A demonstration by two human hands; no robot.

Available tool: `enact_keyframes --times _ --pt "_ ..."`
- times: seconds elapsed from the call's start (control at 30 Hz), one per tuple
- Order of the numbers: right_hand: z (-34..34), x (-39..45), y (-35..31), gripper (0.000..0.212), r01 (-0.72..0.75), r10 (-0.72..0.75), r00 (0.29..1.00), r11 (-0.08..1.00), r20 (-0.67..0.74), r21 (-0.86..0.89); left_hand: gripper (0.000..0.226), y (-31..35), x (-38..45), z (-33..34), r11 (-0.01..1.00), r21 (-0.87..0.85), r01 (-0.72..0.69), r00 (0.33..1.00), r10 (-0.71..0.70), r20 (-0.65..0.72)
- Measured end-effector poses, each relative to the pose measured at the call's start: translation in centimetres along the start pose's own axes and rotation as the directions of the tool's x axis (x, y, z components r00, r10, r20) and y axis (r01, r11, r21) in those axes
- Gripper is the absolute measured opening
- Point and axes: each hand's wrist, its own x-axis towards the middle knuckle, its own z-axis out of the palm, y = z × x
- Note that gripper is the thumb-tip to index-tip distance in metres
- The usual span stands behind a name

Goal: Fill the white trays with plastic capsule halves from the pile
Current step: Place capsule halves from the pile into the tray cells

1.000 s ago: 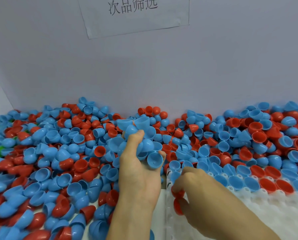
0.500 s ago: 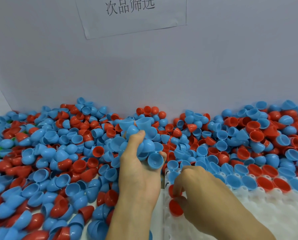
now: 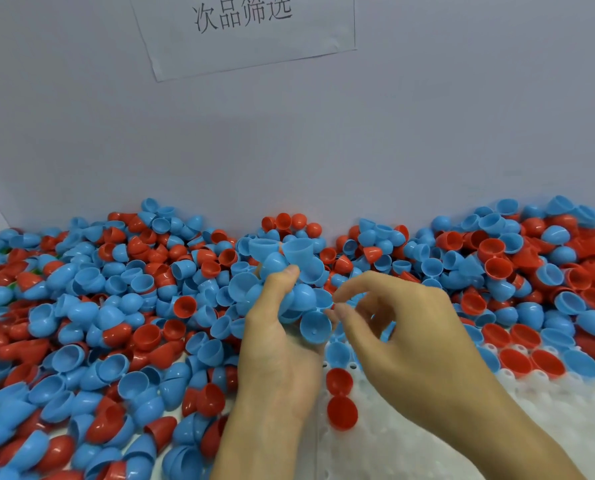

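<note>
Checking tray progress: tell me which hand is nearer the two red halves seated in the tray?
Right. The right hand hovers just above the red halves; the left hand is beside them, gripping blue halves.

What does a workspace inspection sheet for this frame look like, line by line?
Surface: almost wholly buried; white bench top shows only in gaps near the bottom edge.
Job's things: white moulded plastic tray at lower right, back row and a few left pockets filled, two red capsule halves in its left column; mixed heap of blue and red plastic capsule halves across the bench.
Clutter: a green item at the far left edge, unidentifiable.
Grippers: left hand grips a bunch of blue capsule halves; right hand reaches toward the bunch, fingers curled, holding nothing visible.
Cables: nothing seen.
Surroundings: pale wall with a paper sign.
</note>
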Motion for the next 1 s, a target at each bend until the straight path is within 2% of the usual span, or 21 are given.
enact_keyframes --times 0.13,0.23,0.37,0.53,0.7,1.0 --pt "0.7 -0.3 0.3 0.012 -0.066 0.067 0.996 0.998 0.059 -0.017 0.035 -0.5 -0.2 0.4 0.997 0.071 0.020 1.000 -0.020 0.009" --pt "1.0 -0.2 0.3 0.013 -0.098 0.101 0.994 0.993 0.033 -0.068 0.029 -0.6 -0.3 0.5 0.996 0.078 0.034 0.996 -0.040 0.076" --pt "0.6 -0.1 0.7 0.021 -0.164 0.164 0.986 0.986 0.009 -0.014 0.022 -0.6 -0.3 0.5 0.997 0.031 0.068 0.993 -0.071 0.099" --pt "-0.2 0.2 1.0 0.016 -0.216 0.216 0.976 0.974 0.007 0.064 0.026 -0.5 0.0 0.1 0.988 -0.106 0.110 0.994 -0.108 0.024" --pt "-0.5 0.2 0.8 0.026 -0.237 0.236 0.972 0.958 0.024 0.163 0.030 -0.1 0.3 -0.3 0.979 -0.185 0.083 0.997 -0.082 0.014" --pt "-0.1 0.0 0.5 0.037 -0.220 0.220 0.975 0.975 0.040 0.017 0.032 -0.5 0.1 0.2 0.994 -0.100 0.036 0.999 -0.036 0.000"
